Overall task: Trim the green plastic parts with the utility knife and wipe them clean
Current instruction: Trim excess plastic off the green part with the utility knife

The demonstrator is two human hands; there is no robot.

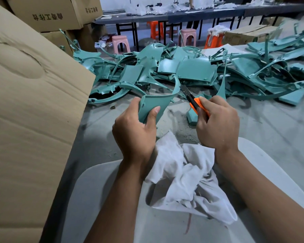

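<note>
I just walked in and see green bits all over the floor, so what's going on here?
A person is trimming green plastic parts. The left hand grips one curved green part, while the right hand holds an orange utility knife with its blade out, pointing toward the part's upper edge. A white cloth lies in the lap, not in use. A big pile of green parts sits on the floor ahead, and a cardboard box stands to the left.

Left hand [136,128] gripping (thumb up), right hand [218,122] clenched, forearms bare
</note>
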